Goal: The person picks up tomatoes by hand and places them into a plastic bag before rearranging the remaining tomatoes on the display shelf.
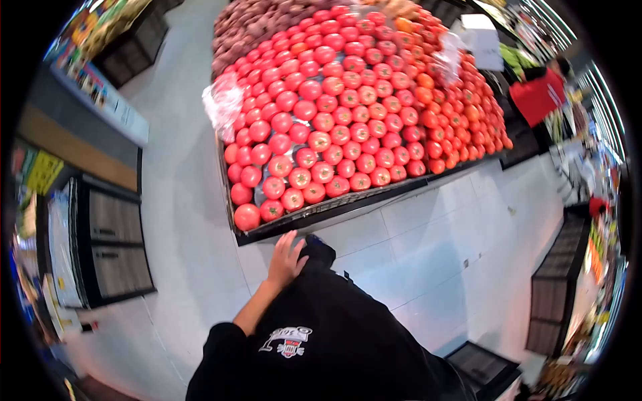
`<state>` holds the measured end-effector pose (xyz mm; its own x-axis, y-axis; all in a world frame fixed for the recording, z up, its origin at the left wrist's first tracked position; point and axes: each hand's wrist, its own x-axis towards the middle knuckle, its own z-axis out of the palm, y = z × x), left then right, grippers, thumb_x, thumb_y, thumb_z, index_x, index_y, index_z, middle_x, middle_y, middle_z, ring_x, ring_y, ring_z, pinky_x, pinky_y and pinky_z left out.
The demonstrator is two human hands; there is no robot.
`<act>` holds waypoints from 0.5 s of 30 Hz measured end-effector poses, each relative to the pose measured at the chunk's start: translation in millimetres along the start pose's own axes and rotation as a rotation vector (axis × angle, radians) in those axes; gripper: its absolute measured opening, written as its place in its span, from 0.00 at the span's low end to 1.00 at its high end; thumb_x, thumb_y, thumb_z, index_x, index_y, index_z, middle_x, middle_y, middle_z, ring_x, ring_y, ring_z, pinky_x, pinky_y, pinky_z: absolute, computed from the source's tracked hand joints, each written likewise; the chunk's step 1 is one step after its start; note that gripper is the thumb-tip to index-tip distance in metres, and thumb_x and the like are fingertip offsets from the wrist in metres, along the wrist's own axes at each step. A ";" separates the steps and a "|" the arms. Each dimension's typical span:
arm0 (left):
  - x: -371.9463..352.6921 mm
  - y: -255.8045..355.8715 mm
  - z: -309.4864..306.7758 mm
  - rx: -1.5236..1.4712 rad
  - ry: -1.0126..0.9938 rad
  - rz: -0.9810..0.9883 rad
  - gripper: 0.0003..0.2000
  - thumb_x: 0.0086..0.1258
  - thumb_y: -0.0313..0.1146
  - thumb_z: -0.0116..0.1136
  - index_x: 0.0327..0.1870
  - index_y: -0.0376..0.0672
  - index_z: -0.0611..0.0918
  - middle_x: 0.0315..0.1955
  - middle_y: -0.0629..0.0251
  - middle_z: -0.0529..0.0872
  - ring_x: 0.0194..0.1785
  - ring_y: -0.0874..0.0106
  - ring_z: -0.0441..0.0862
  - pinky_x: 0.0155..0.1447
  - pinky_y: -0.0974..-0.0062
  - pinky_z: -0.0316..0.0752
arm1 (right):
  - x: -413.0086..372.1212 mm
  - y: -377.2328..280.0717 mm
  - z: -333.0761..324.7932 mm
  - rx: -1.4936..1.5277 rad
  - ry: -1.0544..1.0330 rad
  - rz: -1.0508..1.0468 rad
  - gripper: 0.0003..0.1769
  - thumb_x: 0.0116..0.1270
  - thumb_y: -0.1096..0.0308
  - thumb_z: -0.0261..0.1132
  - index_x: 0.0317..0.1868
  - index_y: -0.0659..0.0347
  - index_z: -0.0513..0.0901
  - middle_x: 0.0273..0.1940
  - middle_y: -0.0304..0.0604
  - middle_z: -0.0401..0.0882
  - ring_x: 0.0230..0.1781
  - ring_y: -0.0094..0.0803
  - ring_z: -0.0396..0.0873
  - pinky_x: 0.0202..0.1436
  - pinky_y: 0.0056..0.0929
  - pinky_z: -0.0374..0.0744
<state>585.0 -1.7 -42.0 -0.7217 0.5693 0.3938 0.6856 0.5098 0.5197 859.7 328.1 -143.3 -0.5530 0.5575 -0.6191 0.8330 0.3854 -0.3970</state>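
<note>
My left hand (pixel 286 259) hangs in front of my body, fingers stretched out and a little apart, with nothing in them. It is nearest to the front left corner of a black-edged display stand (pixel 334 208), apart from it as far as I can see. Rows of red tomatoes (pixel 324 122) cover the stand, many with the stem end up. A larger tomato (pixel 247 217) sits at the near left corner. Clear plastic bags (pixel 224 105) hang at the stand's left edge. My right hand is out of view.
Smaller orange-red tomatoes (pixel 461 130) fill the stand's right side; dark purplish produce (pixel 244 33) lies at the back left. More plastic bags (pixel 449 59) and a white box (pixel 481 41) are farther right. A person in a red vest (pixel 538 97) stands beyond. Wooden cabinets (pixel 117 244) flank the tiled floor.
</note>
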 end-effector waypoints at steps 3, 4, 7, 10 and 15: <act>-33.7 6.5 -30.3 0.003 -0.041 -0.046 0.32 0.69 0.35 0.79 0.74 0.39 0.81 0.78 0.39 0.74 0.76 0.39 0.76 0.78 0.46 0.74 | -50.0 14.4 33.5 0.041 0.006 0.047 0.18 0.79 0.61 0.65 0.59 0.63 0.90 0.51 0.59 0.94 0.55 0.53 0.93 0.62 0.51 0.87; -47.6 8.3 -39.2 0.008 -0.085 -0.025 0.32 0.69 0.35 0.79 0.74 0.40 0.81 0.78 0.39 0.74 0.75 0.40 0.77 0.77 0.46 0.75 | -67.9 20.7 45.1 0.049 0.000 0.060 0.18 0.79 0.61 0.65 0.59 0.63 0.90 0.51 0.59 0.94 0.55 0.54 0.93 0.62 0.51 0.87; -74.7 10.0 -61.4 0.031 -0.148 0.011 0.31 0.69 0.34 0.79 0.73 0.44 0.82 0.78 0.39 0.74 0.74 0.40 0.78 0.74 0.47 0.77 | -118.0 33.2 75.8 0.043 -0.023 0.080 0.18 0.79 0.62 0.65 0.60 0.63 0.90 0.51 0.60 0.94 0.56 0.54 0.92 0.62 0.52 0.87; -96.0 18.6 -87.1 0.053 -0.157 0.011 0.29 0.69 0.32 0.79 0.72 0.47 0.84 0.78 0.38 0.75 0.73 0.39 0.80 0.73 0.49 0.78 | -172.0 40.1 101.4 0.042 -0.060 0.082 0.18 0.79 0.62 0.65 0.60 0.63 0.90 0.51 0.60 0.93 0.56 0.55 0.92 0.62 0.53 0.87; -106.2 49.0 -108.0 -0.014 -0.205 0.050 0.26 0.73 0.35 0.77 0.72 0.47 0.85 0.78 0.39 0.74 0.73 0.39 0.80 0.74 0.49 0.78 | -255.8 55.2 83.4 0.379 -0.023 -0.035 0.23 0.78 0.61 0.67 0.67 0.64 0.89 0.61 0.59 0.93 0.63 0.51 0.92 0.69 0.46 0.86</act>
<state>685.0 -106.9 23.5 -0.6515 0.7138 0.2569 0.7175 0.4698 0.5143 1048.6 145.5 -63.4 -0.5845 0.5306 -0.6138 0.7631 0.1024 -0.6381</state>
